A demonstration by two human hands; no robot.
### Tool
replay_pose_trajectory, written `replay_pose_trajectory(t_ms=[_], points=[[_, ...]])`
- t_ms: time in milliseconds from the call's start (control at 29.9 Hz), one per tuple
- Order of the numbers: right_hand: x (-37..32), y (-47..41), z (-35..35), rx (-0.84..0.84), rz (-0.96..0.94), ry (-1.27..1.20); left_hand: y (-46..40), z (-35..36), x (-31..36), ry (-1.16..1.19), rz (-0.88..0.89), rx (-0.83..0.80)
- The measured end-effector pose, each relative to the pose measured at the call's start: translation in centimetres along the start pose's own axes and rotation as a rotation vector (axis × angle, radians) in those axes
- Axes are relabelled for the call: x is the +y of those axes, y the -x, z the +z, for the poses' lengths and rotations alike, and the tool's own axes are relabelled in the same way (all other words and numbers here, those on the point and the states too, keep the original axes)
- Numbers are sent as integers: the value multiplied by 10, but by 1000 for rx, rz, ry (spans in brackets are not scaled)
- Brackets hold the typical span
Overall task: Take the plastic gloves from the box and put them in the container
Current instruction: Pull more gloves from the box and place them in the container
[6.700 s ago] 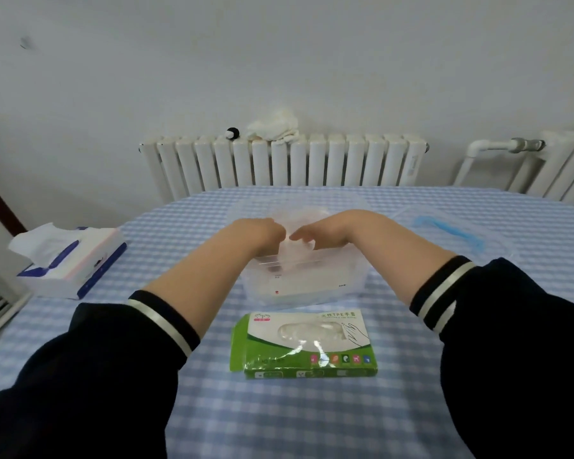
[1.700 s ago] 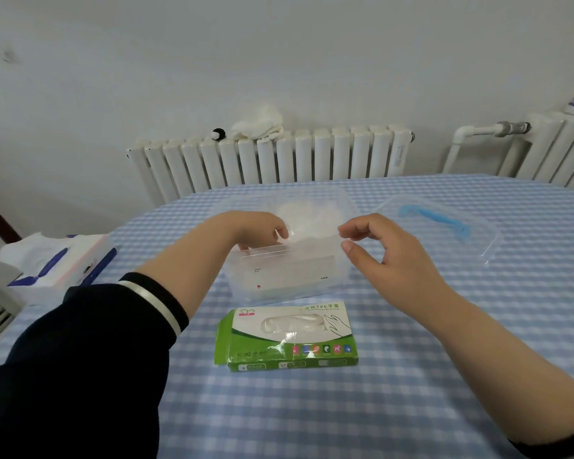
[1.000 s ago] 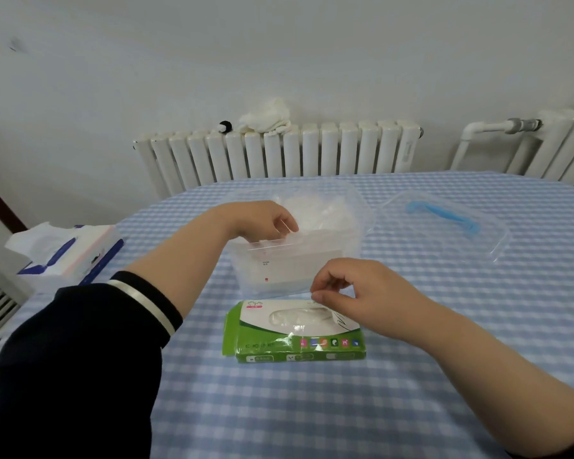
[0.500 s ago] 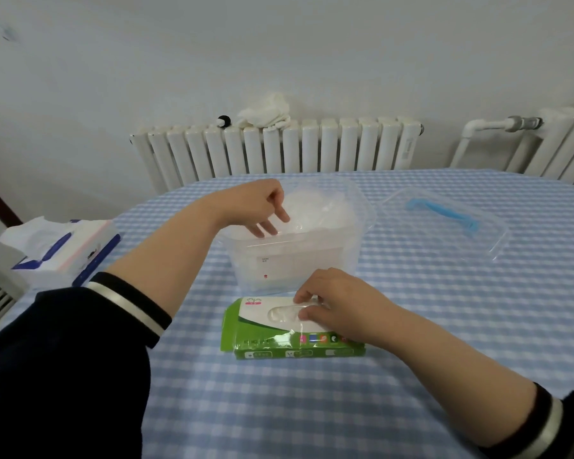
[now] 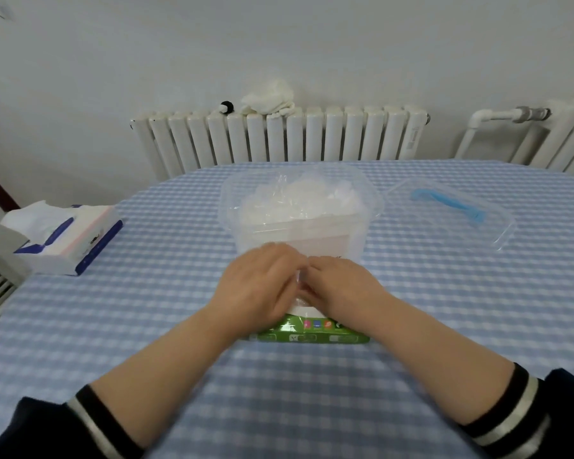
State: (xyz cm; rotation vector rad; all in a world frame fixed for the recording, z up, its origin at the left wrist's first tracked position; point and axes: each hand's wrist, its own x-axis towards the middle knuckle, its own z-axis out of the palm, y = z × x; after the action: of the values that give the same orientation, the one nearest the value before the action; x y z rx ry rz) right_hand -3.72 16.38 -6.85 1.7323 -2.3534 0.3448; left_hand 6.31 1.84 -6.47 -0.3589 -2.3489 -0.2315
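While a heap of clear plastic gloves (image 5: 299, 200) already fills the transparent container (image 5: 371, 207) well up toward its rim, the task looks partway done, maybe past halfway, tho how many gloves are left in the green glove box (image 5: 312, 336) can't be told since the hands cover nearly all of its top. The box lies flat on the blue checked tablecloth (image 5: 146, 309), just in front of the container w/ only a small gap, if any, between them. Judged from this, the step in hand is another pull from the box's opening, then a lift across into the container.

Both hands sit on top of the box, knuckles up, side by side and nearly touching. The left hand (image 5: 259, 286) has its fingers curled down and inward toward the middle; the right hand (image 5: 338, 286) mirrors it. Between them a bit of thin clear film (image 5: 299, 279) shows, prob. a glove being pinched, but which hand grips it, or both, can't be made out; fingertips are hidden. Forearms are bare, dark sleeves w/ pale stripes pushed back.

The container's lid (image 5: 497, 233), w/ its blue handle, lies off to the right on the cloth, so nothing blocks the drop-in. A tissue pack (image 5: 80, 240) sits well apart at left.
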Motion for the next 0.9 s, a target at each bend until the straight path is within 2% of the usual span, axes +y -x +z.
replay_pose_trajectory(t_ms=[134,234,367,501,568,668,768,902], points=[[0,5,4,126,-38,84,27,9,14,57,-332,-236],[0,7,5,177,-19,84,31,8,12,90,-457,-333],[-3,8,4,119,79,-80,31,10,8,105,-488,-367],[2,9,-4,-114,242,-301,31,9,8,146,-527,-379],[3,7,-4,-176,271,-272,30,9,10,151,-532,-389],[-4,2,-6,-178,273,-117,29,8,10,162,-567,-399],[-8,4,-5,-87,158,76,29,9,10,160,-576,-405],[-7,12,-2,-18,51,136,28,8,9,148,-590,-400]])
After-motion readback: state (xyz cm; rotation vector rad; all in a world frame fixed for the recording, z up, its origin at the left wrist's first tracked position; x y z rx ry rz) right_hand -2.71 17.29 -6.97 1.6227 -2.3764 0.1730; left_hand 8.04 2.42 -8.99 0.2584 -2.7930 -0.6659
